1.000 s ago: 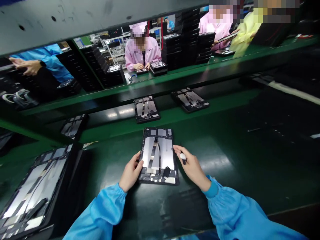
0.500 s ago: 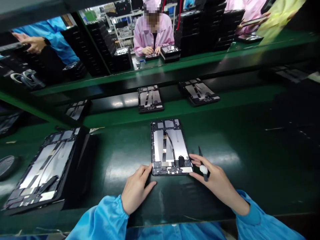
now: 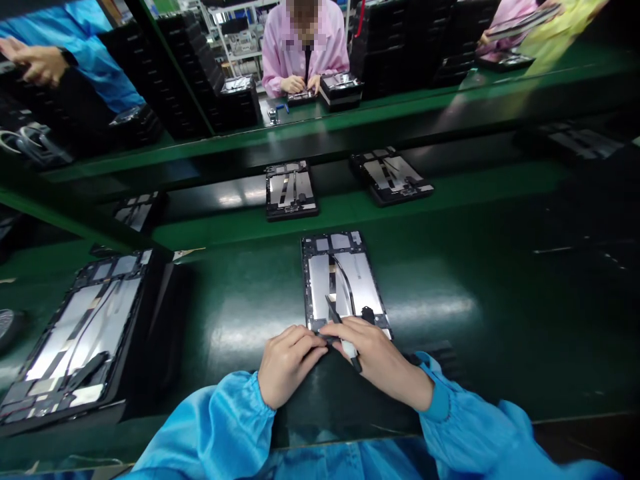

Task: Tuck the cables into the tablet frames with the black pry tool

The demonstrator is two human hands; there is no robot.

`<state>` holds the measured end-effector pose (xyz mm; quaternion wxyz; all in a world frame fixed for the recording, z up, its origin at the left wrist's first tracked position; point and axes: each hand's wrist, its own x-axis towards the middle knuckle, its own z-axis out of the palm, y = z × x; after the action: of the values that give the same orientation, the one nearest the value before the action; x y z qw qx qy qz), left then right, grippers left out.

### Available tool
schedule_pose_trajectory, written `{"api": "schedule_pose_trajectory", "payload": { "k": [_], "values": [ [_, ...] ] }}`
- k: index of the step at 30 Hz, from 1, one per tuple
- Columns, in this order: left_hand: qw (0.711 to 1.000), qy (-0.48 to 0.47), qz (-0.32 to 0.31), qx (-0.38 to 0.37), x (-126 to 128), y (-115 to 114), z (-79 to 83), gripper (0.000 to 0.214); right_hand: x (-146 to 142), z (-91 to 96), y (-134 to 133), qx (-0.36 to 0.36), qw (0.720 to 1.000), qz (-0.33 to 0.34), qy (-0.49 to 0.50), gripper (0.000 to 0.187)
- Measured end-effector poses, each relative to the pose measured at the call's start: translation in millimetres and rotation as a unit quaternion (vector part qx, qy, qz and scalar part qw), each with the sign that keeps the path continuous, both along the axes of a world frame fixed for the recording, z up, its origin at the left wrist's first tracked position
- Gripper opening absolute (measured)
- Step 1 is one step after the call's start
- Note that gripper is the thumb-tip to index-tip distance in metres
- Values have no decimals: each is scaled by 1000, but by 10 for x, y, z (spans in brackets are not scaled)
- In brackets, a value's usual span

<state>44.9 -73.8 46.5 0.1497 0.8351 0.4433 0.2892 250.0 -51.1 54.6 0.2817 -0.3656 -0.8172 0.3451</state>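
An opened tablet (image 3: 323,277) lies flat on the green bench in front of me, its silver battery, dark ribbon cables and black frame exposed. My left hand (image 3: 290,363) is closed, thumb and fingers pinched at the tablet's lower left edge. My right hand (image 3: 373,353) reaches over the lower edge, its fingertips meeting those of my left hand there. Tucked in its fingers is a pair of black tweezers (image 3: 349,348) with a white band, tips pointing up and away over the battery. The fingers hide most of the tablet's bottom strip.
At left, another opened tablet (image 3: 83,333) tops a dark stack. Two opened tablets, one nearer the middle (image 3: 291,190) and one to its right (image 3: 393,175), lie farther back. A green post (image 3: 85,217) slants at left. A person in pink (image 3: 305,53) works across the bench.
My right hand has moved left from the tablet's right side onto its lower edge, carrying the tweezers. My left hand has shifted right and its fingers have closed. The view has shifted slightly.
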Motion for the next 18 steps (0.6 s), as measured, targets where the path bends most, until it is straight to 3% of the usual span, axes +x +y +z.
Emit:
{"api": "schedule_pose_trajectory", "payload": {
  "k": [4, 12, 18],
  "values": [
    [998, -38, 12, -44, -2, 4, -7, 14, 2, -63, 31, -18, 999, -16, 34, 25],
    [1000, -15, 12, -22, -15, 7, -19, 14, 4, -92, 43, -29, 999, -11, 37, 32],
    [997, 69, 32, 6, -5, -40, 20, 23, -36, -88, 24, 14, 999, -26, 35, 28]
  ]
}}
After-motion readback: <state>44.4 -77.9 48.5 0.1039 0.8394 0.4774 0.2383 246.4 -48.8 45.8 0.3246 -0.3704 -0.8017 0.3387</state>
